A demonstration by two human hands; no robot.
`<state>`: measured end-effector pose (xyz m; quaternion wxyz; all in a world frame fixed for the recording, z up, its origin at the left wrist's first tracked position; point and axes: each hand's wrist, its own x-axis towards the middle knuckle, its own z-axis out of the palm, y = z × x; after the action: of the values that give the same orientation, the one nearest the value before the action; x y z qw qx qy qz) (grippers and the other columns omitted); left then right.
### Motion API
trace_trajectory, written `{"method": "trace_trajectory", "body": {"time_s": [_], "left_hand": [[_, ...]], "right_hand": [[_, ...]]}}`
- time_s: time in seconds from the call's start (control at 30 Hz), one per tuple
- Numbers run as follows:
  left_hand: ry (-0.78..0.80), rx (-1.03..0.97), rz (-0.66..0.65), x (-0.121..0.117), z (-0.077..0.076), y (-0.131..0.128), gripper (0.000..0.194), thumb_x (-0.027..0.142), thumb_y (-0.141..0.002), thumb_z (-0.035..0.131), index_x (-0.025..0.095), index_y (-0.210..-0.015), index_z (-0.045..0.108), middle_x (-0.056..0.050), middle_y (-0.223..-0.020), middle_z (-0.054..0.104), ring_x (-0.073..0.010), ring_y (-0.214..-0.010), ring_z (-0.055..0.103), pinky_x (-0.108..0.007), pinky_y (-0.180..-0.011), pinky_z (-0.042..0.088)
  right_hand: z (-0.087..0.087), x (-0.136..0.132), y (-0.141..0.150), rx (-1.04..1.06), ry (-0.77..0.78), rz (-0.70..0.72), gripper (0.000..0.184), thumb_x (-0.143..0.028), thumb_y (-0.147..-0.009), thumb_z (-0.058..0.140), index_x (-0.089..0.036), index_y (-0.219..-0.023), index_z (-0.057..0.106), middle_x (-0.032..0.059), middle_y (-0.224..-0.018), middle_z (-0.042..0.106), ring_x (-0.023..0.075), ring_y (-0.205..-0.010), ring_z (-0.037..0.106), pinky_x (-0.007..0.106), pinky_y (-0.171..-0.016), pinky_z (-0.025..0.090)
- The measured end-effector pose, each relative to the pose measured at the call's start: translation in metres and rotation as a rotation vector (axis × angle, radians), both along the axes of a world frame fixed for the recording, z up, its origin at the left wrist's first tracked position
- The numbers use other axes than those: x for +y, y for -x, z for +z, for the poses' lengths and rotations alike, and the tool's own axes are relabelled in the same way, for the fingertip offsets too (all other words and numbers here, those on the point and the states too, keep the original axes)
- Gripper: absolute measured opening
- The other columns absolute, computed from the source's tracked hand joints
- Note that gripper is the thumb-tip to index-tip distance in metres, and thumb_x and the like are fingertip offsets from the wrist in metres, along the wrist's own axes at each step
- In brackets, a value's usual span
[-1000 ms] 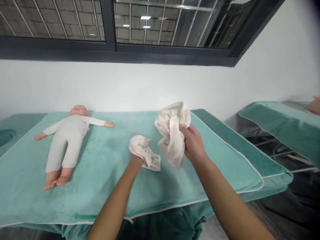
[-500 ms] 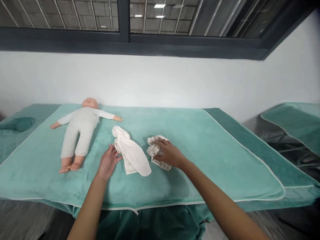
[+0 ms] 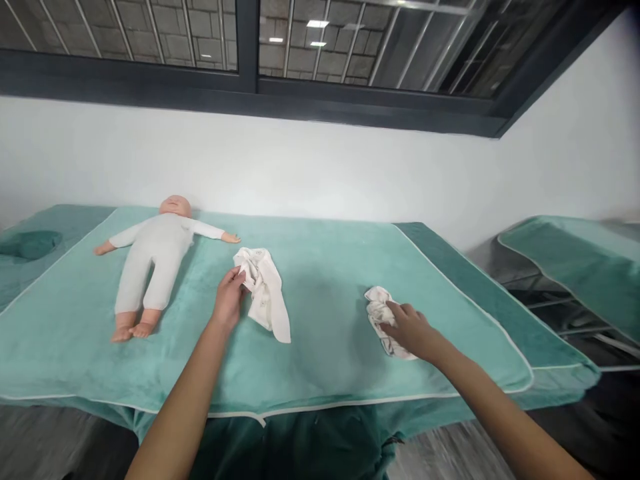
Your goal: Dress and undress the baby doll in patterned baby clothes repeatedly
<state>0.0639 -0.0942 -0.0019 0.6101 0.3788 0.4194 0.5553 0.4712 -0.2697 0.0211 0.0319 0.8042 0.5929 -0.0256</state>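
My left hand [image 3: 230, 298] pinches the upper left edge of a white baby garment [image 3: 268, 293], which has what look like small snaps and lies partly folded. To the right, my right hand [image 3: 416, 331] is closed over a crumpled white cloth [image 3: 379, 308] with a faint pattern; its fingertips press into the folds. Whether that cloth is also a garment, I cannot tell. A baby doll [image 3: 155, 257] in a white long-sleeved suit lies on its back left of my left hand, arms spread and feet towards me.
A green plush cover [image 3: 325, 373] with pale piping spreads over the bed beneath everything. A white wall [image 3: 300, 167] and a dark window frame [image 3: 250, 100] stand behind it. Another green-covered surface [image 3: 580, 260] is at the right, with metal bars below.
My right hand has moved right with the crumpled cloth, away from the garment. My left hand has closed on the garment's edge, and the garment has shifted and turned over partly.
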Motion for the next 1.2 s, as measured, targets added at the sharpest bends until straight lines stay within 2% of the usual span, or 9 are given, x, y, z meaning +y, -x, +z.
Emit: {"method": "trace_trajectory", "body": {"time_s": [0.13, 0.2, 0.37, 0.53, 0.67, 0.77, 0.87, 1.03, 1.2], "left_hand": [[-0.239, 0.472, 0.428, 0.009, 0.015, 0.011, 0.031, 0.029, -0.086, 0.061, 0.019, -0.115, 0.064, -0.009, -0.113, 0.064, -0.0211, -0.103, 0.061, -0.038, -0.095, 0.049], [-0.418, 0.781, 0.517, 0.009, 0.019, 0.008, 0.030, 0.025, -0.088, 0.057, 0.018, -0.117, 0.063, -0.012, -0.120, 0.061, -0.0246, -0.115, 0.056, -0.042, -0.106, 0.044], [-0.467, 1.264, -0.033, 0.001, 0.024, -0.046, 0.039, 0.047, -0.096, 0.051, 0.016, -0.111, 0.068, -0.015, -0.117, 0.067, -0.0306, -0.119, 0.058, -0.043, -0.103, 0.045], [-0.239, 1.562, -0.292, 0.016, 0.033, -0.088, 0.044, 0.048, -0.087, 0.062, 0.012, -0.111, 0.067, -0.023, -0.126, 0.063, -0.0397, -0.124, 0.056, -0.048, -0.097, 0.046], [-0.339, 1.475, -0.410, 0.020, 0.052, -0.082, 0.019, 0.024, -0.083, 0.059, 0.016, -0.099, 0.067, -0.015, -0.115, 0.068, -0.0315, -0.114, 0.061, -0.040, -0.091, 0.047], [-0.487, 1.348, -0.518, 0.005, 0.084, -0.064, 0.013, 0.023, -0.085, 0.054, 0.020, -0.093, 0.063, -0.005, -0.102, 0.068, -0.0211, -0.096, 0.062, -0.032, -0.085, 0.047], [-0.644, 0.982, -0.678, -0.016, 0.132, -0.041, 0.012, 0.028, -0.086, 0.055, 0.020, -0.094, 0.061, 0.000, -0.091, 0.063, -0.0174, -0.083, 0.057, -0.029, -0.075, 0.045], [-0.509, 0.576, -0.682, -0.041, 0.206, -0.005, 0.012, 0.025, -0.081, 0.062, 0.019, -0.092, 0.061, 0.002, -0.082, 0.059, -0.0134, -0.074, 0.054, -0.024, -0.064, 0.040], [-0.433, 0.414, -0.594, -0.059, 0.237, 0.015, 0.017, 0.024, -0.075, 0.069, 0.018, -0.090, 0.064, 0.001, -0.075, 0.059, -0.0130, -0.065, 0.056, -0.024, -0.059, 0.042]], "right_hand": [[0.019, 0.001, 0.017, 0.018, -0.137, 0.043, 0.061, -0.054, -0.093, 0.054, -0.022, -0.145, 0.049, 0.0197, -0.141, 0.057, 0.0418, -0.127, 0.055, 0.052, -0.088, 0.056], [0.032, 0.014, 0.042, 0.108, -0.248, 0.138, 0.056, -0.051, -0.095, 0.052, -0.022, -0.143, 0.050, 0.0178, -0.146, 0.054, 0.0393, -0.131, 0.053, 0.053, -0.096, 0.054], [0.018, 0.072, 0.116, 0.552, -0.409, 0.429, 0.044, -0.034, -0.092, 0.057, -0.024, -0.135, 0.055, 0.0130, -0.143, 0.055, 0.0289, -0.132, 0.055, 0.048, -0.111, 0.046], [-0.036, 0.114, 0.162, 0.890, -0.446, 0.312, 0.047, -0.022, -0.084, 0.055, -0.023, -0.131, 0.056, 0.0135, -0.136, 0.058, 0.0260, -0.128, 0.057, 0.045, -0.101, 0.054], [-0.051, 0.120, 0.161, 1.068, -0.427, 0.204, 0.050, -0.021, -0.081, 0.057, -0.024, -0.131, 0.056, 0.0132, -0.138, 0.057, 0.0267, -0.126, 0.060, 0.045, -0.095, 0.057], [-0.026, 0.120, 0.147, 1.138, -0.477, 0.284, 0.053, -0.033, -0.084, 0.065, -0.025, -0.135, 0.054, 0.0128, -0.143, 0.055, 0.0282, -0.131, 0.056, 0.046, -0.099, 0.055], [0.026, 0.120, 0.140, 1.121, -0.586, 0.543, 0.061, -0.044, -0.082, 0.075, -0.029, -0.138, 0.055, 0.0087, -0.151, 0.050, 0.0274, -0.142, 0.045, 0.047, -0.115, 0.042], [0.108, 0.114, 0.160, 1.219, -0.427, 0.782, 0.038, -0.046, -0.082, 0.079, -0.028, -0.114, 0.070, 0.0048, -0.126, 0.069, 0.0262, -0.124, 0.061, 0.047, -0.115, 0.042], [0.134, 0.106, 0.195, 1.471, -0.408, 0.901, 0.062, -0.044, -0.080, 0.081, -0.034, -0.136, 0.057, 0.0044, -0.144, 0.056, 0.0237, -0.136, 0.051, 0.043, -0.115, 0.042]]}}
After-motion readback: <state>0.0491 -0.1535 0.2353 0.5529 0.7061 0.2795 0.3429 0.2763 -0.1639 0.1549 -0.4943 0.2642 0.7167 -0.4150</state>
